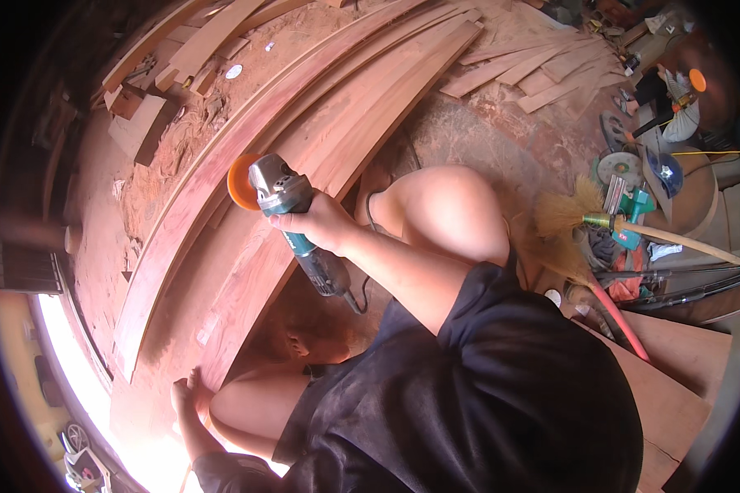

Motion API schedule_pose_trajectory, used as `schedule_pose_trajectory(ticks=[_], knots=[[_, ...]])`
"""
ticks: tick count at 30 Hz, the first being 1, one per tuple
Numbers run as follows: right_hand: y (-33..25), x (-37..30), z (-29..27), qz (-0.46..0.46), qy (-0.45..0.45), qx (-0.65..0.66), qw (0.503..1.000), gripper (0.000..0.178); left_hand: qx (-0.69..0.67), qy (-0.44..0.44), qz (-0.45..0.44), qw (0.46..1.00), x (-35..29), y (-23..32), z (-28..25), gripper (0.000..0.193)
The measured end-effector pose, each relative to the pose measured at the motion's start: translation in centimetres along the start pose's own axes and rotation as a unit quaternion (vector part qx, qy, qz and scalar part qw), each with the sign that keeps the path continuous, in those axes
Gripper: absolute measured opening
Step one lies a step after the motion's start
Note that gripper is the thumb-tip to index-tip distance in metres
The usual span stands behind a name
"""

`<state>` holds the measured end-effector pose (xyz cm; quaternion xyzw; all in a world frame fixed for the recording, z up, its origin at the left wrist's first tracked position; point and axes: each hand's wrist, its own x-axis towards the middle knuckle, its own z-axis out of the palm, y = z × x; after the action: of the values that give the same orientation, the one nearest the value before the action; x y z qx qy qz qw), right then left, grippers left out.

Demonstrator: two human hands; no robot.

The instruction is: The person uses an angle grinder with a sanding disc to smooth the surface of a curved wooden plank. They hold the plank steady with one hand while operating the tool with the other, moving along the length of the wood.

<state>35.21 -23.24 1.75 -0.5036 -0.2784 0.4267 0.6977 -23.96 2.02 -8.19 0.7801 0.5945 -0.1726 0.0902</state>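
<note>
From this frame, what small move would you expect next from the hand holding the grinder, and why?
Probably lowering the orange disc onto the long reddish plank. The right hand grips the angle grinder with the disc at the plank's edge, though contact cannot be told. The left hand rests at the plank's near end, seemingly steadying it. Sawdust lies beside the boards.

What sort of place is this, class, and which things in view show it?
Probably a woodworking shop: long reddish planks on a sawdust-covered floor, an angle grinder in the right hand, and offcuts.
</note>
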Motion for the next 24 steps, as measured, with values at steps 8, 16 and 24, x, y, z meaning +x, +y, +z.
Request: schedule_pose_trajectory(ticks=[8, 16, 24], knots=[[0.7, -0.1, 0.9, 0.033, 0.008, 0.045, 0.998, 0.03, -0.041, 0.069, -0.021, 0.997, -3.3, -3.2, 0.2, 0.084], [1.2, -0.2, 1.2, 0.036, 0.0, 0.04, 0.999, 0.031, -0.015, -0.033, 0.01, 0.999, 1.9, 9.9, -1.6, 0.089], [0.0, -0.8, -0.4, 0.031, 0.006, 0.051, 0.998, 0.031, -0.053, 0.014, 0.103, 0.993, 2.9, 29.5, -5.3, 0.085]])
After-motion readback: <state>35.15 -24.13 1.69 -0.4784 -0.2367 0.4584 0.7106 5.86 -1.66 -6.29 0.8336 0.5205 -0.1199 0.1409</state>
